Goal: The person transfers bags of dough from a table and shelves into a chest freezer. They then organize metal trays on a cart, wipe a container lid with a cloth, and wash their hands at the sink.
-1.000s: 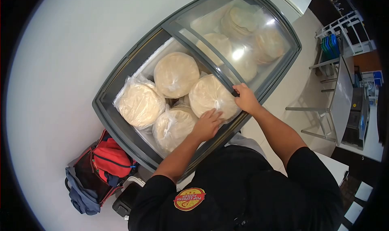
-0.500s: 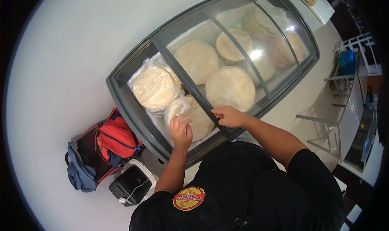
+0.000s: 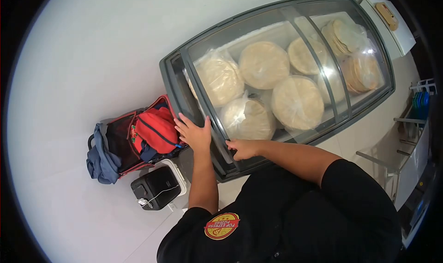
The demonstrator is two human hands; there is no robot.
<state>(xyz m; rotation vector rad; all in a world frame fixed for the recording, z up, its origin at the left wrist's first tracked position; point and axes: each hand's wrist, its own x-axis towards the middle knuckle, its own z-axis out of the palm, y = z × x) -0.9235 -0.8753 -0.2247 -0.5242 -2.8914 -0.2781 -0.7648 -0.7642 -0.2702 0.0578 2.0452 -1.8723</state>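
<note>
A person's right hand (image 3: 243,150) curls on the edge of a clear glass lid with a grey frame (image 3: 265,96), by the near left corner of a long grey freezer (image 3: 170,87). The left hand (image 3: 194,134) is spread wide over the freezer's left edge. Pale round breads in clear plastic bags (image 3: 297,102) lie inside, with glass in the way. Past that edge sit a red cloth bag (image 3: 157,130) and a black box (image 3: 156,187).

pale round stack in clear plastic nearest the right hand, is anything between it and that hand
Yes: the clear lid with a gray frame covers the stack; the right hand is outside, at that frame.
</note>
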